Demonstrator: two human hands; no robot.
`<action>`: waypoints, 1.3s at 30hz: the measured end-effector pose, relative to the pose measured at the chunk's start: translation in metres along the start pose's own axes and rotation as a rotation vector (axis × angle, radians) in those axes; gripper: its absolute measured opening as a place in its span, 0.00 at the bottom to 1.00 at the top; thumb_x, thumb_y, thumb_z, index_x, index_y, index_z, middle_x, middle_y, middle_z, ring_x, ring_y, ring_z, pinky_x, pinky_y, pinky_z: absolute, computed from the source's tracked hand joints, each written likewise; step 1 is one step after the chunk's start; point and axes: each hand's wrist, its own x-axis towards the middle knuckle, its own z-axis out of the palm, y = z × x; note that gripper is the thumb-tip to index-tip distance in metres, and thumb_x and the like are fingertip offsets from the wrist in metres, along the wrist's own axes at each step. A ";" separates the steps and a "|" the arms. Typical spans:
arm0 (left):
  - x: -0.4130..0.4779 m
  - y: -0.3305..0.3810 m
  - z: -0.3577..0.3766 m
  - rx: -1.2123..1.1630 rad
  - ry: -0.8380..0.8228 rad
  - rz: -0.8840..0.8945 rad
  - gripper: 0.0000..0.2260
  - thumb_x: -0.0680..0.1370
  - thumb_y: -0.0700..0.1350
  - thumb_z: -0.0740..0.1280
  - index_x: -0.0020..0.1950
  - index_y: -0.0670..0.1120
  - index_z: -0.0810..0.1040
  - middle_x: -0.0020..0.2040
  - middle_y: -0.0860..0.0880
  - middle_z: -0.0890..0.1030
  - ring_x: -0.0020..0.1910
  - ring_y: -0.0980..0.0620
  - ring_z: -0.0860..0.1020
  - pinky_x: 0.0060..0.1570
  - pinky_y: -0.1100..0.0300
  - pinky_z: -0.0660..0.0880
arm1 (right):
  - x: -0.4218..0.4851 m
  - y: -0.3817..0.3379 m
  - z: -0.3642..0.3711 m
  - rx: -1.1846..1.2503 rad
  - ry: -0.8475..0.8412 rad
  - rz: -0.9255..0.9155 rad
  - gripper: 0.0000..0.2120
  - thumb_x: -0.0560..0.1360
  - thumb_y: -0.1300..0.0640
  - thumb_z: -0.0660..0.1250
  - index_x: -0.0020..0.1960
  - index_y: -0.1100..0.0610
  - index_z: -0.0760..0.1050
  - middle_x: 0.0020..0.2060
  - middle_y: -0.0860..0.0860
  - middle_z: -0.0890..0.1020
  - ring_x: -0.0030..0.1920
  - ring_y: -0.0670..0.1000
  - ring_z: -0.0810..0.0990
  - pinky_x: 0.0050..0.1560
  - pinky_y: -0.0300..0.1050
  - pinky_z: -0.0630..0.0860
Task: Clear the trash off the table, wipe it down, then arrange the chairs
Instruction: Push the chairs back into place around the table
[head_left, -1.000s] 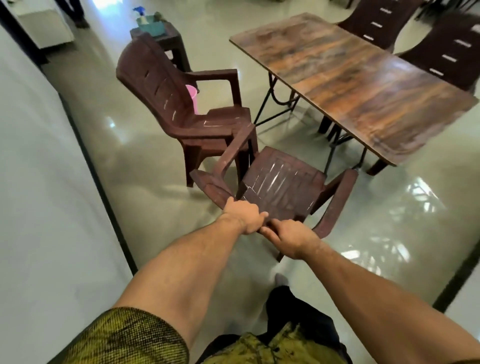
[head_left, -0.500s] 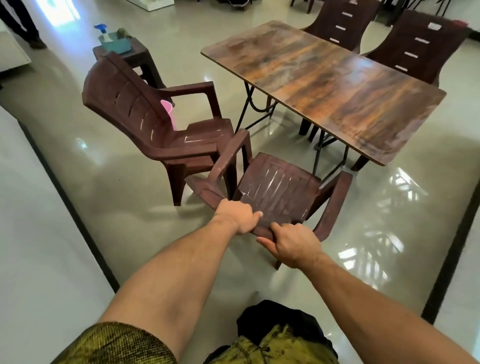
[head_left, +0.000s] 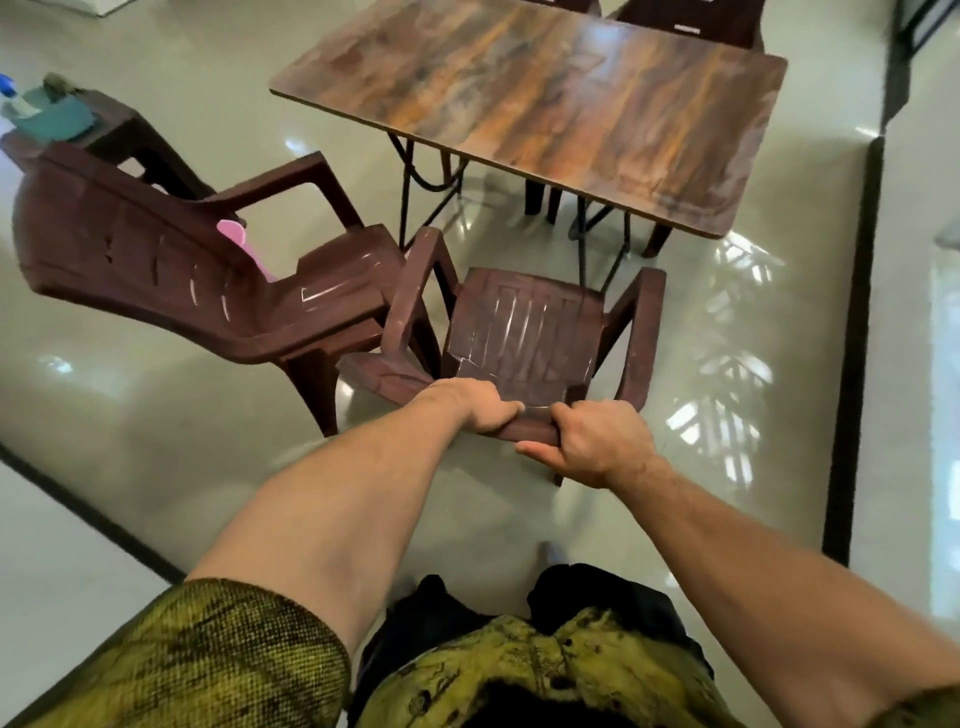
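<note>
both hands on the backrest

the brown plastic armchair (head_left: 524, 327) stands on the glossy floor, its seat facing the wooden table (head_left: 545, 104), its front near the table's edge. both hands grip the top of its backrest: the left hand (head_left: 480, 408) curls over it, and the right hand (head_left: 597, 441) clamps it close beside. a second armchair (head_left: 171, 275) stands angled just to its left.

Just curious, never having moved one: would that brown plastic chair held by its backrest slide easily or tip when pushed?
Probably light: the left hand and right hand manage the chair by its top rail alone. It likely slides readily, since the floor looks glossy. Pushed that high up, it may tip forward.
</note>
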 end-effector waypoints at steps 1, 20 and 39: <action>0.000 0.002 0.000 -0.012 -0.011 0.025 0.34 0.80 0.68 0.52 0.70 0.44 0.75 0.71 0.41 0.75 0.68 0.41 0.74 0.66 0.49 0.69 | -0.002 0.001 0.001 -0.008 0.005 0.030 0.47 0.65 0.18 0.30 0.49 0.50 0.74 0.39 0.50 0.81 0.39 0.55 0.82 0.34 0.46 0.73; -0.013 -0.072 -0.015 0.377 0.423 0.481 0.42 0.65 0.84 0.42 0.47 0.52 0.77 0.44 0.50 0.81 0.44 0.46 0.80 0.44 0.52 0.76 | 0.011 -0.052 -0.004 0.012 0.014 0.449 0.44 0.68 0.17 0.39 0.51 0.51 0.75 0.46 0.54 0.83 0.48 0.59 0.81 0.53 0.55 0.74; 0.011 -0.107 -0.038 0.331 0.482 0.502 0.38 0.64 0.84 0.46 0.40 0.51 0.72 0.41 0.52 0.76 0.43 0.48 0.80 0.44 0.52 0.75 | 0.055 -0.060 -0.009 0.058 0.022 0.361 0.39 0.71 0.19 0.44 0.42 0.51 0.75 0.38 0.49 0.83 0.37 0.54 0.81 0.41 0.47 0.76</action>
